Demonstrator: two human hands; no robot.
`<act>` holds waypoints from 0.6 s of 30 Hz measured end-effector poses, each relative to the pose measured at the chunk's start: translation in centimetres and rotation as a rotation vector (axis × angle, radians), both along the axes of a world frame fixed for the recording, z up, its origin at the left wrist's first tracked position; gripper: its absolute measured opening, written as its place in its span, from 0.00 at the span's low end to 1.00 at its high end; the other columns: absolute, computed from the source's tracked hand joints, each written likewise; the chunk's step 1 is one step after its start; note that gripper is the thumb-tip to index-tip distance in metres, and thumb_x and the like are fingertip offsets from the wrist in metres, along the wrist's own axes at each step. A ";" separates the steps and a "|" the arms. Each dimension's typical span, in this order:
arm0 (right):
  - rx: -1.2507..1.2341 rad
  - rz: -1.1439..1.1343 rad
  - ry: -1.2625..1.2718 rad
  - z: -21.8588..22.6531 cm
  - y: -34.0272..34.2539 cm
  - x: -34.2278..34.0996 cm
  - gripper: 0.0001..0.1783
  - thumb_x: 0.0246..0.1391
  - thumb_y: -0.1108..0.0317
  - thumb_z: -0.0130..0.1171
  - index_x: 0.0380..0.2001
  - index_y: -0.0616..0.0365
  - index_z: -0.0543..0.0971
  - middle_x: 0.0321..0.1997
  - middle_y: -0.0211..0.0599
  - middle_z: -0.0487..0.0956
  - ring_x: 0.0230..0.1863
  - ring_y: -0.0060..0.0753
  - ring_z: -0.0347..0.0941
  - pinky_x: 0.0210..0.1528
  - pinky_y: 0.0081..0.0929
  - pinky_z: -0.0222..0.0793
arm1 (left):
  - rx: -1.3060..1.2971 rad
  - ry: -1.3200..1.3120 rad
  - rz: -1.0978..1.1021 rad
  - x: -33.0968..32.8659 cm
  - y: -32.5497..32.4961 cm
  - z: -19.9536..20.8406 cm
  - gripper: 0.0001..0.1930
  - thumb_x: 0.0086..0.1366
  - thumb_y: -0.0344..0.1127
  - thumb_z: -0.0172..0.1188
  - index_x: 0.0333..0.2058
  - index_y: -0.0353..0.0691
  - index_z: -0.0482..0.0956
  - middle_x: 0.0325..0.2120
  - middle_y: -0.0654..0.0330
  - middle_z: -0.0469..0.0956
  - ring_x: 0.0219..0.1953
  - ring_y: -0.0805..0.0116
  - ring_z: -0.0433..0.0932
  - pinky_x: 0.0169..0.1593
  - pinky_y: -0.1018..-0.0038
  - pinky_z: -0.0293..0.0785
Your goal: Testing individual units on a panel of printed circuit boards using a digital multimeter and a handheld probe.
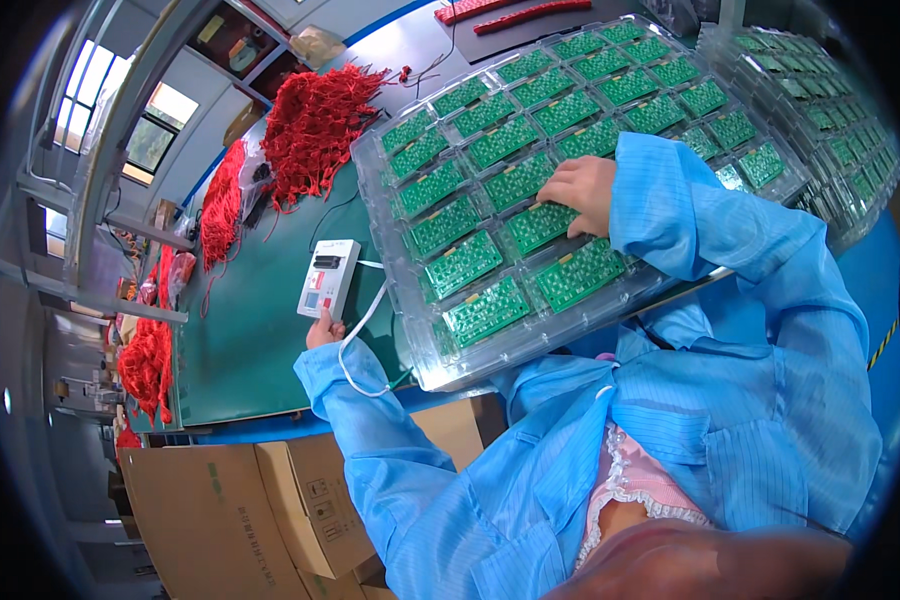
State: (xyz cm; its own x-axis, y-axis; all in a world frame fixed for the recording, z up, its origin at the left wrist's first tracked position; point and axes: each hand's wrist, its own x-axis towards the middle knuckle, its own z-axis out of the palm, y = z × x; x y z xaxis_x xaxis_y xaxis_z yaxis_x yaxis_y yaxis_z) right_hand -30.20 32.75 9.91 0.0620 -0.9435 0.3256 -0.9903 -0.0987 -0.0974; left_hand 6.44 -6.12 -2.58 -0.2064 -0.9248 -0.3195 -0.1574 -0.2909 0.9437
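A clear plastic tray [505,352] of green circuit boards in rows lies in front of me, overhanging the table's near edge. My right hand [582,193] is over the middle of it, thumb and fingers bent around the edge of one circuit board [540,229]. Left of the tray, a small white box-shaped device [332,270] with a black socket, a little screen and a red button rests on the green table. At its near end my left hand [325,330] grips it, one finger by the red button. A white cable [362,325] loops from it past my sleeve.
More clear trays of boards [830,120] are stacked at the right. Bundles of red wires [315,130] lie on the green table [260,340] at the far left, with further red bundles [148,365] along its left edge. Cardboard boxes [220,510] stand below the near edge.
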 end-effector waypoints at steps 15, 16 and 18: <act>0.342 -0.060 -1.041 0.6 0.6 -2.4 0.15 0.40 0.69 0.56 0.35 0.56 0.72 0.31 0.31 0.73 0.32 0.26 0.67 0.39 0.24 0.65 | -0.104 0.214 0.066 3.0 8.3 9.6 0.18 0.57 0.29 0.51 0.47 0.34 0.63 0.41 0.51 0.70 0.39 0.63 0.72 0.41 0.76 0.71; 0.427 -0.071 -1.300 0.5 0.4 -2.8 0.13 0.41 0.69 0.54 0.35 0.55 0.72 0.29 0.30 0.73 0.30 0.24 0.67 0.37 0.23 0.66 | -0.181 0.175 0.043 2.1 9.5 11.0 0.18 0.57 0.29 0.51 0.47 0.34 0.63 0.41 0.51 0.70 0.38 0.64 0.72 0.41 0.77 0.71; 0.428 -0.073 -1.346 0.5 0.1 -3.5 0.12 0.42 0.70 0.53 0.34 0.55 0.73 0.27 0.29 0.72 0.28 0.23 0.65 0.35 0.21 0.65 | -0.336 0.138 -0.074 -0.7 12.3 13.2 0.18 0.56 0.27 0.51 0.46 0.33 0.64 0.39 0.51 0.71 0.38 0.67 0.72 0.41 0.79 0.70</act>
State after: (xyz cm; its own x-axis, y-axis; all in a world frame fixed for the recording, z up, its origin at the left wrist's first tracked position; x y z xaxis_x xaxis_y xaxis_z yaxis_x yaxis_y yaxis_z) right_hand -33.73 32.90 10.36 -0.1150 -0.9705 -0.2122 -0.1191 0.2255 -0.9669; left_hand 5.72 6.18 10.61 -0.2962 -0.9545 0.0355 -0.0307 0.0467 0.9984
